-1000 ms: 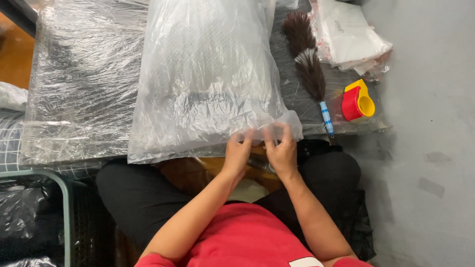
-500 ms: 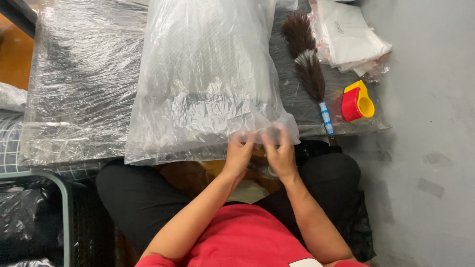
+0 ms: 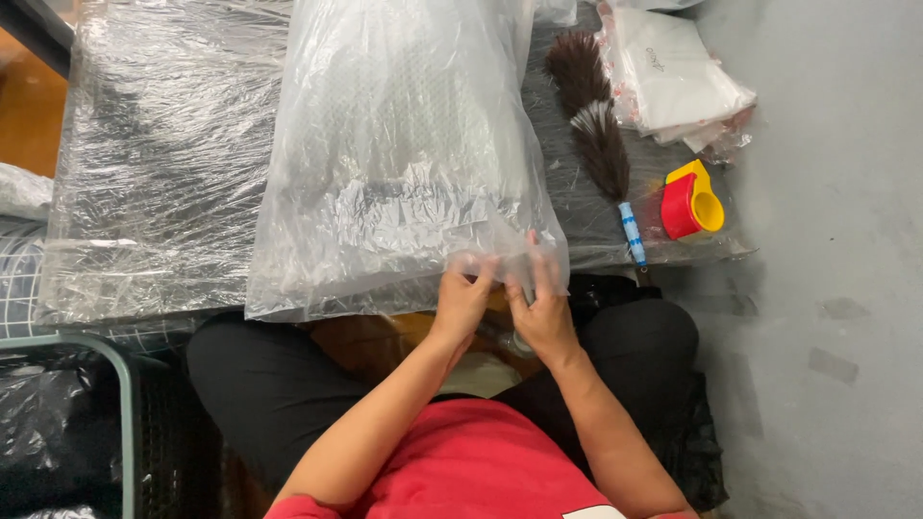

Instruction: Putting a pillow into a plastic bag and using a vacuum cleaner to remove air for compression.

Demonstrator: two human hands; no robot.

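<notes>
**Bag held at its near corner by two hands**

The bag (image 3: 404, 154) is big, clear and crinkly. It lies in the middle of the table (image 3: 577, 207), and its near edge hangs a little over the table's near side. Something pale is inside it, but the shiny plastic makes it hard to tell what.

Both hands are at the bag's near right corner. The left hand (image 3: 464, 298) pinches the plastic edge with its fingers bent. The right hand (image 3: 540, 306) is just beside it, touching it, and pinches the same edge with its fingers pointing up.

A plastic sheet (image 3: 159, 173) lies flat to the left of the bag. To the right lies a feather duster (image 3: 601, 144) with a blue and white handle. Near the duster's handle sits a red and yellow tape holder (image 3: 690, 200). At the far right is a stack of white packets (image 3: 673, 77).
</notes>
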